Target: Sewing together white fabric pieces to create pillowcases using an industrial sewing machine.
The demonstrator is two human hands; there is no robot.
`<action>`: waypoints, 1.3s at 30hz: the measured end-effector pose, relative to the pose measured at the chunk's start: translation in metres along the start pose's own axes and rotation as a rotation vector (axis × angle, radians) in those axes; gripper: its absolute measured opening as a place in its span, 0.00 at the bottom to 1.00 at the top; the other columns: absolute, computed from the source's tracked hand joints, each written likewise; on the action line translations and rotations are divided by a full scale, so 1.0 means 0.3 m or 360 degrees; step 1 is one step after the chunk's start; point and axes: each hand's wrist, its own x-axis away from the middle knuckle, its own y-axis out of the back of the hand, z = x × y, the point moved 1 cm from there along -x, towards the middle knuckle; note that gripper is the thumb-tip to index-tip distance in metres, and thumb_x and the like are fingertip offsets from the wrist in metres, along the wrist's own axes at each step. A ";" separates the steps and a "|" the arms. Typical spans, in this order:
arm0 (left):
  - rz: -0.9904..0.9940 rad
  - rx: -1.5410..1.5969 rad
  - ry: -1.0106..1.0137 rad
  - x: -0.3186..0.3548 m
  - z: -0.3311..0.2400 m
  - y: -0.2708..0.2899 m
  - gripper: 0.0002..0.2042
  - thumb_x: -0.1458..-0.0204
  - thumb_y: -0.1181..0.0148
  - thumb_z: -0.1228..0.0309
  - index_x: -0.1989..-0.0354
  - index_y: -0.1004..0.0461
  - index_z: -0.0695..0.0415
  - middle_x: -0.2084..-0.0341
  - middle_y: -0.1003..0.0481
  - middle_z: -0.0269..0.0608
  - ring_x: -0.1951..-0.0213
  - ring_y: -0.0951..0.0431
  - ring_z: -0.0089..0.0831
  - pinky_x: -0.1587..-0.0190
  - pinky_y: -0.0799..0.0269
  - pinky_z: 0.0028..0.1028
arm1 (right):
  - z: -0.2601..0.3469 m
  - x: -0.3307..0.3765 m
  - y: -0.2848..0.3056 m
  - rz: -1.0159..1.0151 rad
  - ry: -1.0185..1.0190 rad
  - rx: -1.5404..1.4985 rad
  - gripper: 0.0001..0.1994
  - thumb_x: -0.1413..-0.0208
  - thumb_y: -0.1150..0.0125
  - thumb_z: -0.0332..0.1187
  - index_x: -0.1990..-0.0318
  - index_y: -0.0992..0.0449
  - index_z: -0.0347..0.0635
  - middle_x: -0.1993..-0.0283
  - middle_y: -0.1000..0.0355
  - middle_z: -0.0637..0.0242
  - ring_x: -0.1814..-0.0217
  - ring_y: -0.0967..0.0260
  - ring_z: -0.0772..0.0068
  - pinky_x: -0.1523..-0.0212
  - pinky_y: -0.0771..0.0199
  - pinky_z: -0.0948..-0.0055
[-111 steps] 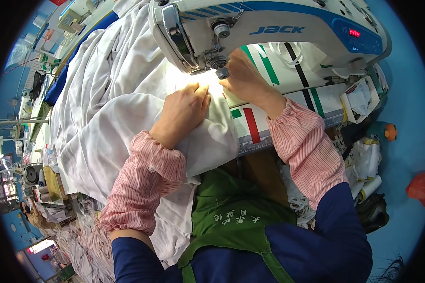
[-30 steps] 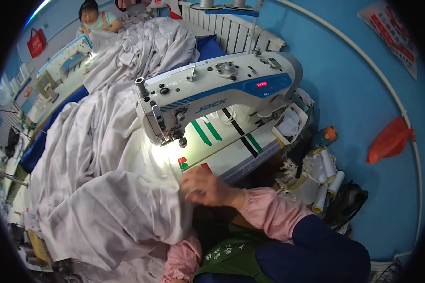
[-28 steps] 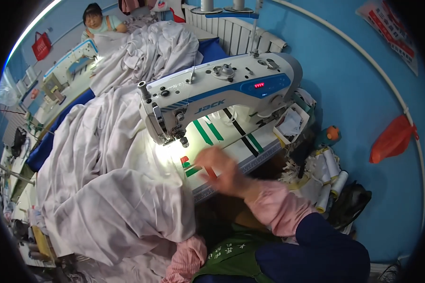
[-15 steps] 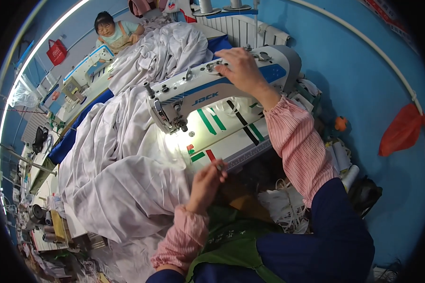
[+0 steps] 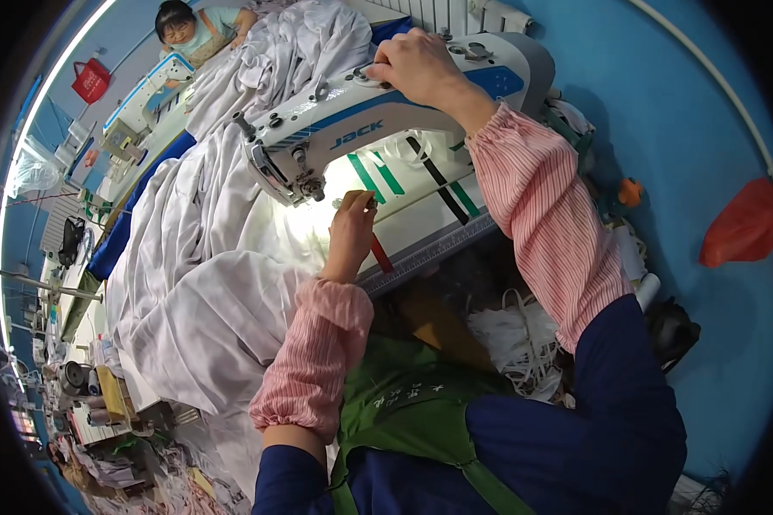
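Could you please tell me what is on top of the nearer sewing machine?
Small fittings line the top of the nearer sewing machine; the right hand covers part, hiding whatever is beneath it.

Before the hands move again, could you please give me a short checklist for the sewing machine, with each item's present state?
1. Right hand off the top of the sewing machine: not ok, its fingers are at the top fittings.
2. Left hand free: cannot tell, its fingers are curled together beside the needle area.
3. Needle area lit: ok, it glows brightly.
4. White cloth lying under the needle: cannot tell, glare hides it.
5. Sleeve covers on both forearms: ok.
6. Blue side panel readable: cannot tell, no digits show.
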 end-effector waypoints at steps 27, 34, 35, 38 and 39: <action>-0.0094 0.1960 0.0504 0.139 -0.314 -0.015 0.14 0.39 0.43 0.75 0.47 0.28 0.68 0.59 0.22 0.42 0.61 0.22 0.26 0.55 0.25 0.22 | 0.255 0.504 0.245 0.0112 0.0373 -0.0801 0.13 0.54 0.31 0.28 0.59 0.22 0.40 0.66 0.29 0.65 0.68 0.27 0.61 0.69 0.27 0.66; -0.0109 0.1897 0.0462 0.139 -0.338 -0.004 0.07 0.40 0.42 0.76 0.55 0.27 0.62 0.63 0.21 0.46 0.66 0.22 0.27 0.62 0.25 0.22 | 0.231 0.495 0.245 0.0054 0.0295 -0.0745 0.06 0.52 0.34 0.24 0.68 0.26 0.37 0.68 0.30 0.63 0.67 0.28 0.58 0.67 0.28 0.63; -0.0127 0.1875 0.0485 0.138 -0.340 -0.003 0.07 0.40 0.42 0.76 0.55 0.27 0.62 0.63 0.21 0.46 0.66 0.22 0.27 0.62 0.25 0.22 | 0.234 0.493 0.245 0.0052 0.0292 -0.0745 0.06 0.52 0.34 0.24 0.68 0.26 0.37 0.68 0.30 0.63 0.67 0.28 0.58 0.67 0.28 0.63; -0.0059 0.1811 0.0471 0.128 -0.347 0.004 0.05 0.40 0.42 0.77 0.58 0.27 0.62 0.64 0.21 0.47 0.67 0.22 0.28 0.62 0.25 0.23 | 0.233 0.486 0.241 0.0024 0.0227 -0.0778 0.06 0.51 0.34 0.23 0.69 0.27 0.37 0.69 0.31 0.63 0.67 0.28 0.57 0.68 0.29 0.63; 0.0021 0.1754 0.0460 0.124 -0.350 0.006 0.04 0.40 0.42 0.77 0.58 0.28 0.62 0.63 0.22 0.50 0.67 0.22 0.29 0.63 0.26 0.22 | 0.228 0.484 0.236 0.0054 0.0236 -0.0854 0.04 0.50 0.36 0.25 0.70 0.27 0.38 0.70 0.31 0.62 0.67 0.28 0.56 0.67 0.28 0.62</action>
